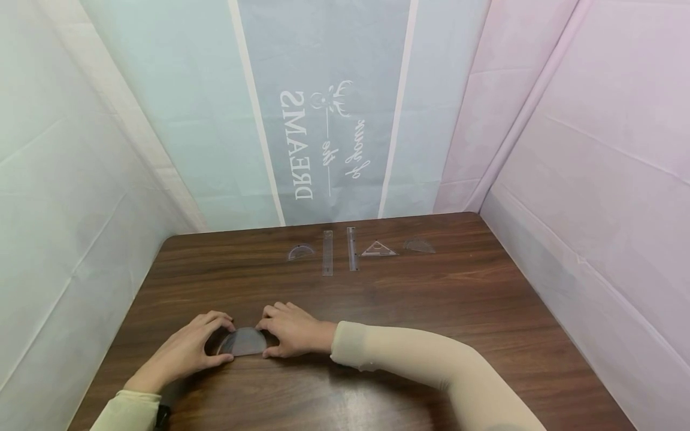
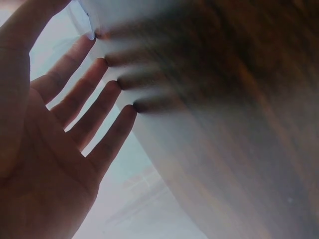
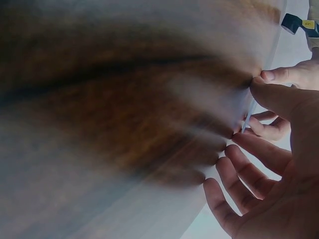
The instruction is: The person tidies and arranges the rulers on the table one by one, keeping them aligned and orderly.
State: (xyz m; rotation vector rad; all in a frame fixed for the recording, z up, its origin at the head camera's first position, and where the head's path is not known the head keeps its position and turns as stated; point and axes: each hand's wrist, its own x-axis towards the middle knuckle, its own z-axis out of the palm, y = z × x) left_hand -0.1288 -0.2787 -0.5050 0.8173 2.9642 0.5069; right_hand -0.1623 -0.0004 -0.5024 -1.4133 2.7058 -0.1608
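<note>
A clear semicircular protractor (image 1: pixel 245 342) lies low over the near left part of the table, straight edge toward me. My left hand (image 1: pixel 185 350) holds its left end between thumb and index finger. At the right end, the thumb and index finger of my right hand (image 1: pixel 293 332) grip it the same way. In the left wrist view, the fingertips (image 2: pixel 130 110) are down at the tabletop, and a bit of the protractor (image 2: pixel 85 20) shows by the index finger. Edge-on, the protractor (image 3: pixel 248 117) appears between both hands in the right wrist view.
Along the far side of the brown wooden table (image 1: pixel 447 311) lie a small protractor (image 1: pixel 300 251), a clear ruler (image 1: pixel 327 254), another ruler (image 1: pixel 352 250), a triangular set square (image 1: pixel 378 251) and another protractor (image 1: pixel 419 246). Cloth curtains (image 1: pixel 334 36) stand behind and at both sides.
</note>
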